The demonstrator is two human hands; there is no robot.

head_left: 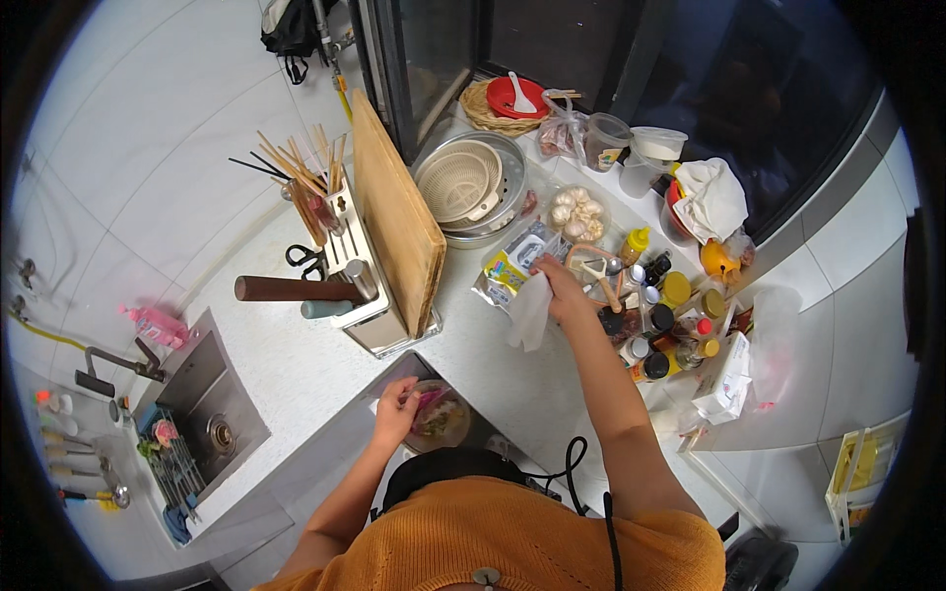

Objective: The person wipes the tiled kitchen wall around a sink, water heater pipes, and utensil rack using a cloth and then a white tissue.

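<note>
- Handling the thin, whitish, limp sheet (532, 313) seems the step in hand; the next move likely calls for a steady lift.
- It hangs from the pinched fingers of the right hand (560, 286), beside the white-and-yellow plastic packet (505, 272) on the white surface (473, 345).
- The left hand (396, 400), fingers curled, is well apart, by the round, cloudy container (459, 431); whether it grips cannot be told.

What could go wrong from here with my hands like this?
Your right forearm runs close to the crowded jars, so it might knock one over. The white sheet in your right hand could drag the package beside it. The long brown handle jutting from the utensil rack might get bumped.
</note>
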